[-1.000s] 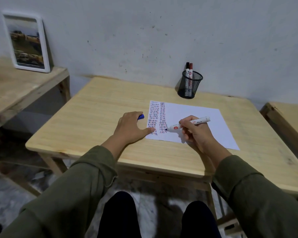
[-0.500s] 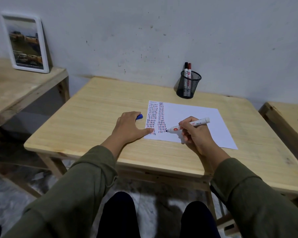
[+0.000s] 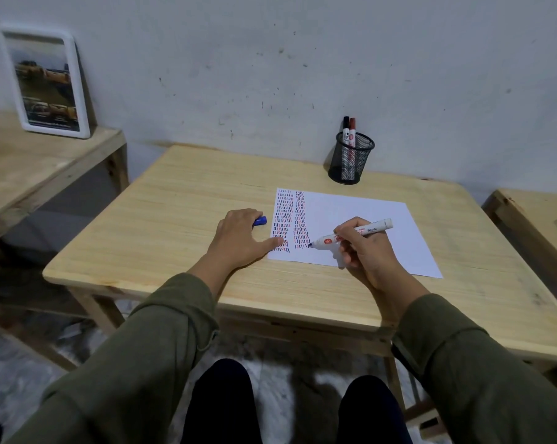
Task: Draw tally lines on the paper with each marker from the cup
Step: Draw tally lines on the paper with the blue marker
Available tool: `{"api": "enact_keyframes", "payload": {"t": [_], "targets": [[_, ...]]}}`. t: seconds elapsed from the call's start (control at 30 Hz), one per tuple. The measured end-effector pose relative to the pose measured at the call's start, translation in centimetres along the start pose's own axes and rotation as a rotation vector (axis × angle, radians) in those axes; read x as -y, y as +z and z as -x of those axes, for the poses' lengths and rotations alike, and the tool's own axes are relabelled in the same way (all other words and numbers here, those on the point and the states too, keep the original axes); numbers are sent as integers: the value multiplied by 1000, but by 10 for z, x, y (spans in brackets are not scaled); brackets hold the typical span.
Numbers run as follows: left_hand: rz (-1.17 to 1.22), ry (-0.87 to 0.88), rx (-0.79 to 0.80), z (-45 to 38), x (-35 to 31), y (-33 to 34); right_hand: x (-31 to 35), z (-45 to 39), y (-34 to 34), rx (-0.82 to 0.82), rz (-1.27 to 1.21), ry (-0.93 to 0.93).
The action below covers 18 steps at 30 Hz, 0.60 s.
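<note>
The right hand (image 3: 365,251) is closed around a white marker (image 3: 354,233), whose long axis slants from upper right down to lower left; its tip touches the paper (image 3: 351,213) at the foot of the second tally column, with bare sheet lying to the right. The left hand (image 3: 238,240) lies flat, thumb pinning the paper's near-left corner, its grip covering a blue cap (image 3: 260,221) (mostly hidden). Two more markers stand in the mesh cup (image 3: 351,158) at the counter's (image 3: 174,219) far edge.
</note>
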<state>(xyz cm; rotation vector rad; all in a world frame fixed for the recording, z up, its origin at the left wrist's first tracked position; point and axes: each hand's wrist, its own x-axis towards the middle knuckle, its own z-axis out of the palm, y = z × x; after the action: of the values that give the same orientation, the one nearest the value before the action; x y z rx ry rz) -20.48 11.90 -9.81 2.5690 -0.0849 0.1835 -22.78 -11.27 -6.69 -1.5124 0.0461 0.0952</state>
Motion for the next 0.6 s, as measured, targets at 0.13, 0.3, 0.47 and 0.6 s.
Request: {"api": "enact_keyframes", "payload": {"t": [0.13, 0.3, 0.47, 0.6], "targets": [[71, -10, -54, -1, 0, 0, 0, -3, -2, -27, -61, 5], [139, -45, -114, 1, -12, -7, 6, -6, -2, -37, -101, -20], [290, -111, -137, -4, -21, -19, 32, -14, 0, 31, -97, -111], [438, -34, -202, -11, -49, -38, 55, -18, 7, 83, -71, -155]]}}
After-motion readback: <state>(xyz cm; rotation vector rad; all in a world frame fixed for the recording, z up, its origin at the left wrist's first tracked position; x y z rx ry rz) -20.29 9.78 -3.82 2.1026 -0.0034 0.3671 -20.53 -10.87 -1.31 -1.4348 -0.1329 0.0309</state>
